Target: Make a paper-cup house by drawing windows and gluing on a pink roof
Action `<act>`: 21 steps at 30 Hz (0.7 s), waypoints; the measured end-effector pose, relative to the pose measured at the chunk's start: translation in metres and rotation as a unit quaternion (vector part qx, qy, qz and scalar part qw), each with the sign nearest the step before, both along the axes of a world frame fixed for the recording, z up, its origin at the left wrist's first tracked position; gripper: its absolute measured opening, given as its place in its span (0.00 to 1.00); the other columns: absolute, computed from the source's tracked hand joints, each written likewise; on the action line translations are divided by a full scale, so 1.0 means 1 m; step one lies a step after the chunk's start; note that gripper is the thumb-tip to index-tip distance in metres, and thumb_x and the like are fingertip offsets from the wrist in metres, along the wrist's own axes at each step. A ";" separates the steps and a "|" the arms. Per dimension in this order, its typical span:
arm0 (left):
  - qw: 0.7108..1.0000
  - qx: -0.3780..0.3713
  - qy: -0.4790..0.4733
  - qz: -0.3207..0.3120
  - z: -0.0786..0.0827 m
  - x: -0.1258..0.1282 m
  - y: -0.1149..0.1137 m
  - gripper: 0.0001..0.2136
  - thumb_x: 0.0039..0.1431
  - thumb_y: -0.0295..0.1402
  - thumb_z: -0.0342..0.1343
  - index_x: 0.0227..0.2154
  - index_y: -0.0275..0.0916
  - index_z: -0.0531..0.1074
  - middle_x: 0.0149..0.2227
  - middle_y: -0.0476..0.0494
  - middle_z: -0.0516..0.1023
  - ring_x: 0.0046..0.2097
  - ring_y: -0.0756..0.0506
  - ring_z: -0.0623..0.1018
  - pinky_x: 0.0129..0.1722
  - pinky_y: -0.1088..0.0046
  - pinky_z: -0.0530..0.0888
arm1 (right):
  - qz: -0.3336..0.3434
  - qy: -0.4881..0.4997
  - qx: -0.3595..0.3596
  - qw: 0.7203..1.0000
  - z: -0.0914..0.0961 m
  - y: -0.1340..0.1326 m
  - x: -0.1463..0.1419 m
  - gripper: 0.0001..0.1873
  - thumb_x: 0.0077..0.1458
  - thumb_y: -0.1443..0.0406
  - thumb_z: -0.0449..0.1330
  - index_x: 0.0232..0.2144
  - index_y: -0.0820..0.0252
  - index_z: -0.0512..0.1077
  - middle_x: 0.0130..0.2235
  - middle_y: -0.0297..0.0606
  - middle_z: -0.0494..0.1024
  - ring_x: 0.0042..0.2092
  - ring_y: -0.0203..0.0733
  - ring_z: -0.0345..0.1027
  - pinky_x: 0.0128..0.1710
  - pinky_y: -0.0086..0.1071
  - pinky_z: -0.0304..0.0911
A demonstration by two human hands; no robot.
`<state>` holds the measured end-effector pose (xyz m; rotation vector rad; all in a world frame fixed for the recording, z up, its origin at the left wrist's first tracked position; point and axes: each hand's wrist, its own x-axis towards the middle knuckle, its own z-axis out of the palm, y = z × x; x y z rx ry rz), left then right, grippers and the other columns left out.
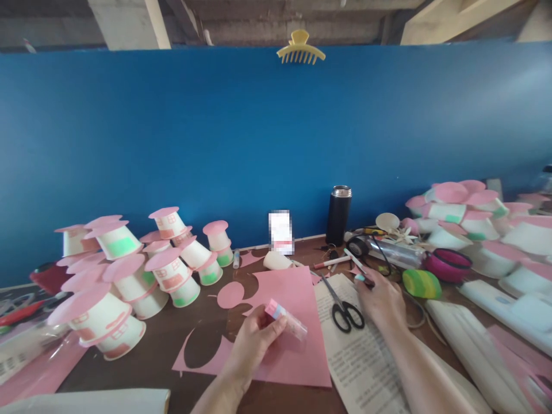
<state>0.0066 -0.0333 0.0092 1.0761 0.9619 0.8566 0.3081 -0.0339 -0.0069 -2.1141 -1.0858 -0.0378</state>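
My left hand (254, 339) is closed around a glue stick (295, 326) with a pink end and a clear tube, held above a pink paper sheet (302, 362). My right hand (382, 299) reaches over the right side, its fingers pinched on a slim white marker (354, 260); the fingertips are partly blurred. Beside that hand, black-handled scissors (347, 316) lie on a printed page (357, 368). Left of the sheet are a cut pink paper circle (230, 295) and pink offcuts (211, 356) with round holes. A white paper cup (277, 261) lies on its side behind the sheet.
Decorated paper cups with pink disc tops (172, 270) stand stacked at left; more cups (470, 213) pile up at right. A black flask (338, 215) and a phone-like bright screen (280, 233) stand near the blue partition (194, 126). A green-yellow striped object (421, 284) sits right.
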 end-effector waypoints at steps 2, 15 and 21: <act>0.998 -0.032 -0.054 0.008 -0.002 -0.001 0.001 0.16 0.48 0.43 0.67 0.32 0.36 0.72 0.27 0.51 0.71 0.28 0.53 0.68 0.27 0.78 0.64 | 0.009 0.006 0.046 0.999 0.004 0.000 -0.003 0.24 0.53 0.56 0.55 0.49 0.59 0.75 0.45 0.47 0.80 0.48 0.58 0.71 0.50 0.50 0.62; 0.950 -0.140 -0.263 0.094 0.005 0.003 0.002 0.15 0.44 0.31 0.71 0.31 0.37 0.70 0.29 0.52 0.75 0.27 0.53 0.75 0.26 0.78 0.72 | 0.339 0.302 0.150 0.878 0.033 -0.037 -0.105 0.18 0.56 0.54 0.62 0.48 0.54 0.73 0.36 0.36 0.78 0.36 0.41 0.73 0.36 0.29 0.70; 0.948 -0.146 -0.269 0.087 0.004 -0.001 0.004 0.14 0.46 0.29 0.70 0.32 0.38 0.69 0.30 0.50 0.77 0.28 0.52 0.76 0.28 0.77 0.73 | 0.357 0.404 0.140 0.831 0.037 -0.040 -0.108 0.21 0.51 0.54 0.66 0.44 0.58 0.74 0.35 0.37 0.77 0.35 0.40 0.70 0.36 0.29 0.69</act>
